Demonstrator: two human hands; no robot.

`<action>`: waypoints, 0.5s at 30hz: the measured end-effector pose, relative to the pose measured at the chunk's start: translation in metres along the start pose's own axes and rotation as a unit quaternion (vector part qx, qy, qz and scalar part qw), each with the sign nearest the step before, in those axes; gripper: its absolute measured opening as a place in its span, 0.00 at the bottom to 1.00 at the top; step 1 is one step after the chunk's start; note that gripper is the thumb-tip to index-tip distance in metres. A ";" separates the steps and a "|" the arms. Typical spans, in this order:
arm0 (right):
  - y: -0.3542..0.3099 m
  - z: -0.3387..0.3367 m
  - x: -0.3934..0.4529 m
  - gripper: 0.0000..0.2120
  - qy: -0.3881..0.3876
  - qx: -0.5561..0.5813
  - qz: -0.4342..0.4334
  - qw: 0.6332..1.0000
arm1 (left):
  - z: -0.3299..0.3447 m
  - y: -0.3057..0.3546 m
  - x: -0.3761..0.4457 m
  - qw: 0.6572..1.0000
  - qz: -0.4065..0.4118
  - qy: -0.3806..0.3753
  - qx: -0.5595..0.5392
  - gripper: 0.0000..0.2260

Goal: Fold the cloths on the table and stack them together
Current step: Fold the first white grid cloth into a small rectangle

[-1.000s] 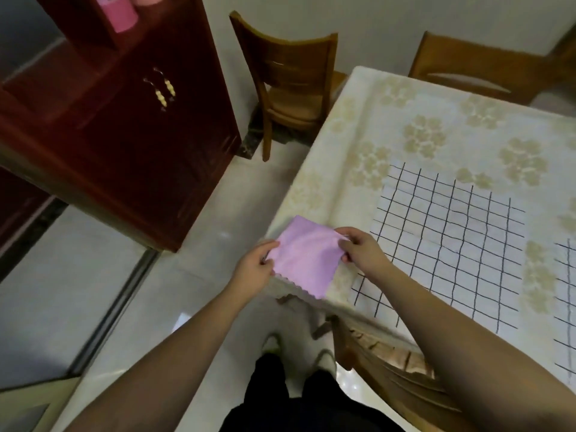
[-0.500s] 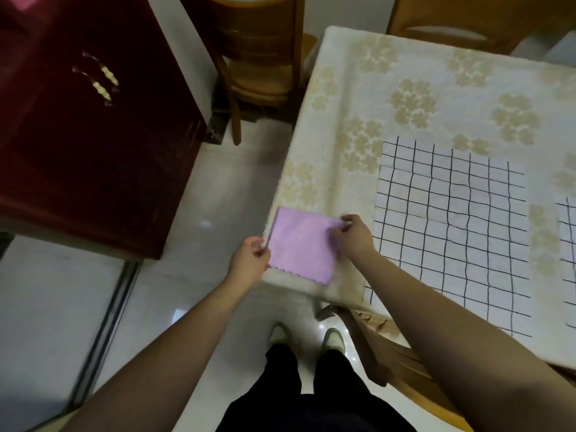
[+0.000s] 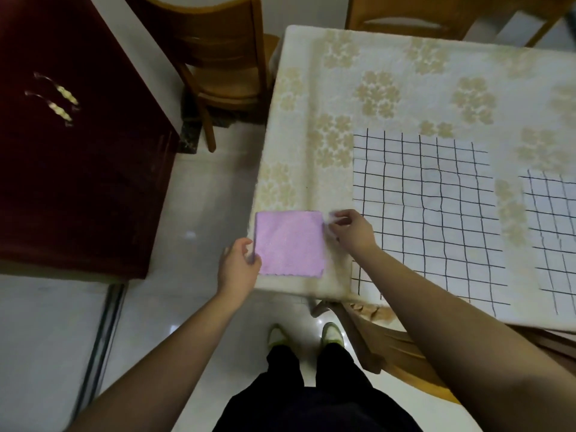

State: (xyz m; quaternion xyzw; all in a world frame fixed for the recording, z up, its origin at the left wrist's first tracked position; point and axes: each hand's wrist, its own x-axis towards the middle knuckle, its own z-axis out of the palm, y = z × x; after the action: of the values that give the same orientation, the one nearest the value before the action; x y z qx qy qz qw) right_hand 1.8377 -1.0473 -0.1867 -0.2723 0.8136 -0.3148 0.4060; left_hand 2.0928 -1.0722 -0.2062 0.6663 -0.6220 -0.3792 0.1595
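A pink cloth [image 3: 290, 243], folded into a small square, lies flat on the near left corner of the table [image 3: 311, 169]. My left hand [image 3: 238, 269] is at the cloth's left edge, its fingertips touching the lower left side and its thumb lifted clear. Just off the cloth's upper right corner hovers my right hand [image 3: 350, 230], fingers apart and empty. A white cloth with a black grid [image 3: 430, 213] lies spread flat to the right. A second grid cloth [image 3: 551, 229] lies at the right border, partly cut off.
A cream flowered tablecloth covers the table. A dark red cabinet [image 3: 78, 166] stands to the left across a strip of tiled floor. Wooden chairs stand at the far left corner [image 3: 218, 57], the far side [image 3: 405, 14] and under the near edge [image 3: 389, 338].
The pink cloth went from held up between both hands to lying flat on the table corner. My right hand has let go and pulled slightly right; my left hand's pinch has loosened.
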 end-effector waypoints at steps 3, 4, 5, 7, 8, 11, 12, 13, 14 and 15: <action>0.009 -0.022 -0.017 0.08 -0.010 0.005 -0.017 1.000 | 0.007 0.014 -0.005 0.995 0.099 0.001 0.023 0.14; 0.013 -0.030 -0.025 0.07 -0.010 -0.001 -0.023 1.000 | 0.011 0.020 -0.008 0.990 0.134 -0.018 0.027 0.13; 0.018 -0.038 -0.032 0.08 -0.011 -0.010 -0.027 1.000 | 0.017 0.027 -0.010 0.985 0.166 -0.044 0.028 0.12; 0.028 -0.054 -0.045 0.09 -0.018 -0.027 -0.027 0.999 | 0.030 0.042 -0.018 0.972 0.212 -0.102 0.030 0.10; 0.033 -0.063 -0.053 0.09 -0.018 -0.027 -0.021 0.999 | 0.038 0.049 -0.023 0.965 0.225 -0.129 0.033 0.10; 0.049 -0.088 -0.071 0.08 -0.002 -0.005 -0.006 1.000 | 0.058 0.071 -0.036 0.946 0.253 -0.197 0.044 0.09; 0.054 -0.097 -0.076 0.08 0.007 0.004 -0.001 1.000 | 0.064 0.078 -0.039 0.939 0.267 -0.213 0.049 0.09; 0.060 -0.106 -0.080 0.09 0.015 0.015 0.004 1.000 | 0.069 0.084 -0.040 0.932 0.280 -0.225 0.057 0.08; 0.064 -0.116 -0.083 0.09 0.022 0.024 0.008 0.999 | 0.073 0.091 -0.042 0.926 0.289 -0.233 0.066 0.08; 0.069 -0.127 -0.085 0.09 0.030 0.034 0.012 0.999 | 0.077 0.097 -0.042 0.923 0.294 -0.238 0.073 0.07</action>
State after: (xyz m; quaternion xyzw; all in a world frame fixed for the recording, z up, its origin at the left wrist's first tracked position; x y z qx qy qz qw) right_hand 1.7636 -0.9055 -0.1360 -0.2393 0.8174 -0.3453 0.3942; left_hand 1.9727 -1.0292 -0.1781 0.3536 -0.8352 -0.4166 0.0619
